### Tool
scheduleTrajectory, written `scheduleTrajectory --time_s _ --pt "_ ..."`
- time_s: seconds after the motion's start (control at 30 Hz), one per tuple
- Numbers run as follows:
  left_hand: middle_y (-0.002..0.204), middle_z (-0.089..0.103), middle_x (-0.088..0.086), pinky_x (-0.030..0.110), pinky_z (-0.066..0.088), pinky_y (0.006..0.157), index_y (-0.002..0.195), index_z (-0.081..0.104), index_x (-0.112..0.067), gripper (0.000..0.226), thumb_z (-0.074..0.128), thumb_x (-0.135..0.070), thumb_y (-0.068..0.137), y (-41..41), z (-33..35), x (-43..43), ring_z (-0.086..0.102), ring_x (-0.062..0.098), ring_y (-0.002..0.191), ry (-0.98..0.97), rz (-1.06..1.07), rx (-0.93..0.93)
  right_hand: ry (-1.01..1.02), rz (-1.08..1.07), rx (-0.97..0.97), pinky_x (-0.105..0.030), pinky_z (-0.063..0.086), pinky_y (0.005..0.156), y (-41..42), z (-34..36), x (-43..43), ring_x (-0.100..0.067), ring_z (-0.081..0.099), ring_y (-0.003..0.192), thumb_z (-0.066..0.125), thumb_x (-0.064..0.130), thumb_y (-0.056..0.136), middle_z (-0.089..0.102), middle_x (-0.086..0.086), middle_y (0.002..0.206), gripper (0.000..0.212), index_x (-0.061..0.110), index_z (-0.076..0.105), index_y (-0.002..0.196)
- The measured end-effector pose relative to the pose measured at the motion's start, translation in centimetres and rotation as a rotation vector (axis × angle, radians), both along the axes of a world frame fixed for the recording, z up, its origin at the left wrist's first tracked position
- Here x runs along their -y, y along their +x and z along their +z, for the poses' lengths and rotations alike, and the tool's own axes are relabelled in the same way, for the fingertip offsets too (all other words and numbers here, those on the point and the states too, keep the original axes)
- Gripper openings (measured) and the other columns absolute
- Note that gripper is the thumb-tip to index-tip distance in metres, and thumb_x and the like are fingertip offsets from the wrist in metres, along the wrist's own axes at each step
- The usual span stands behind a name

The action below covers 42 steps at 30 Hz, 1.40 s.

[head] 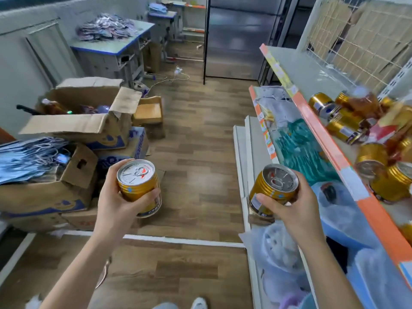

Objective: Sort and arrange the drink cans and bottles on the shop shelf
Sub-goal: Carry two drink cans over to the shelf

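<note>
**Step in hand:** you are carrying stock to the shelf. You hold one gold can in each hand, both in the air over the aisle floor, and neither is placed yet.

**Hands:**
- Your left hand [112,197] is curled round the left can [138,184], with the fingers wrapped across its side. The can is near upright, its pull-tab lid facing up towards you.
- Your right hand [301,205] grips the right can [275,188] likewise, with the thumb across the label. This can tilts slightly and hangs just beside the lower shelving.

**Arms:** both forearms reach forward at about the same height. The left is well apart from the shelf [323,139] and the right is close to it.

**Shelf condition:** the orange-edged board on your right carries a loose heap of gold cans [343,128]. Most lie on their sides, mixed with what appears to be an amber bottle [364,103], which is blurred. Judged from this disorder, the sorting is at an early stage.

**Next move, as I judge it:** turn right, lift both cans over the orange lip and stand them upright with their like. The heap leaves little settled footing near you. You may have to place one can first, then free that hand to right the fallen ones. Setting a can against the heap risks it rolling off the edge.
</note>
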<state>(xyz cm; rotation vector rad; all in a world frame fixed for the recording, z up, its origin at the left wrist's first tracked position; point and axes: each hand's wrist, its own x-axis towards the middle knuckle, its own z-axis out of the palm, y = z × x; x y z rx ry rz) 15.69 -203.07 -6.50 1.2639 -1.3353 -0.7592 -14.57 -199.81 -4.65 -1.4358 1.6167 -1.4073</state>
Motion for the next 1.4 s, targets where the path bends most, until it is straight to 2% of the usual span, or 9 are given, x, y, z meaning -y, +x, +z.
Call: scheduleTrajectory --time_s 0.13,0.23,0.43,0.6,0.73,0.9,1.1,1.27,1.4 --pt "0.098 0.062 -0.026 0.004 0.046 0.070 0.106 0.048 -0.041 0.071 0.088 -0.011 0.056 -0.8 -0.6 6.7 0.056 -0.012 0.092 -0.004 0.012 0.021 -0.009 0.006 -0.038 -0.004 0.044 0.070 -1.4 -0.2 6.7 0.014 0.056 0.086 0.084 0.005 0.059 0.058 0.015 0.100 0.059 0.035 0.050 0.097" --pt "0.096 0.061 -0.031 0.006 0.047 0.073 0.107 0.049 -0.040 0.070 0.087 -0.008 0.058 -1.3 -1.1 11.6 0.057 -0.010 0.093 -0.001 -0.011 0.002 -0.007 -0.003 -0.041 -0.003 0.043 0.070 -1.9 -0.4 11.1 0.014 0.055 0.087 0.086 0.021 0.055 0.058 0.018 0.099 0.058 0.037 0.050 0.097" --pt "0.103 0.062 -0.026 0.020 0.051 0.077 0.107 0.050 -0.043 0.066 0.081 -0.033 0.050 -2.5 -0.9 23.4 0.058 -0.004 0.098 -0.003 -0.066 -0.050 -0.024 -0.049 -0.053 -0.004 0.044 0.073 -2.6 -0.6 22.2 0.015 0.056 0.088 0.085 0.008 0.059 0.058 0.017 0.102 0.060 0.036 0.050 0.098" --pt "0.103 0.062 -0.026 0.025 0.051 0.081 0.108 0.050 -0.044 0.070 0.080 -0.042 0.045 -3.0 0.2 33.8 0.059 -0.003 0.099 -0.018 -0.114 -0.065 -0.019 -0.084 -0.020 -0.012 0.049 0.079 -2.5 0.5 31.1 0.004 0.059 0.096 0.091 0.034 0.047 0.061 0.015 0.107 0.073 0.032 0.053 0.109" --pt "0.100 0.062 -0.029 0.011 0.049 0.078 0.106 0.051 -0.042 0.068 0.075 -0.048 0.043 -3.7 0.7 40.9 0.058 -0.007 0.095 -0.032 -0.135 -0.067 -0.026 -0.098 -0.008 -0.014 0.049 0.076 -2.9 1.3 37.1 0.004 0.060 0.093 0.089 0.035 0.048 0.062 0.016 0.102 0.064 0.034 0.054 0.102" --pt "0.098 0.062 -0.032 0.008 0.048 0.075 0.104 0.051 -0.044 0.068 0.075 -0.047 0.040 -5.0 -0.1 49.2 0.058 -0.010 0.093 -0.018 -0.128 -0.076 -0.033 -0.135 -0.004 -0.033 0.052 0.082 -4.4 0.5 45.3 -0.005 0.062 0.093 0.079 0.047 0.043 0.065 0.013 0.100 0.064 0.034 0.056 0.102" --pt "0.100 0.064 -0.025 0.015 0.049 0.082 0.106 0.052 -0.038 0.070 0.077 -0.044 0.041 -7.6 -0.8 61.4 0.059 -0.005 0.094 -0.025 -0.154 -0.064 -0.061 -0.137 -0.005 -0.019 0.051 0.080 -7.4 -0.6 57.2 -0.002 0.061 0.094 0.077 0.049 0.042 0.065 0.010 0.104 0.072 0.030 0.056 0.108" --pt "0.099 0.064 -0.025 0.012 0.049 0.080 0.105 0.052 -0.042 0.070 0.077 -0.045 0.041 -10.6 0.3 71.4 0.059 -0.005 0.094 -0.029 -0.174 -0.042 -0.079 -0.138 0.011 -0.024 0.050 0.082 -10.3 0.0 67.2 -0.007 0.063 0.093 0.078 0.046 0.043 0.067 0.014 0.098 0.066 0.029 0.057 0.103" --pt "0.105 0.063 -0.016 0.033 0.048 0.093 0.106 0.052 -0.048 0.069 0.078 -0.046 0.042 -12.5 0.0 78.2 0.054 0.013 0.111 -0.035 -0.167 -0.011 -0.090 -0.147 0.009 -0.018 0.050 0.078 -12.1 0.2 73.9 -0.005 0.062 0.092 0.082 0.038 0.047 0.067 0.011 0.098 0.061 0.028 0.057 0.101"
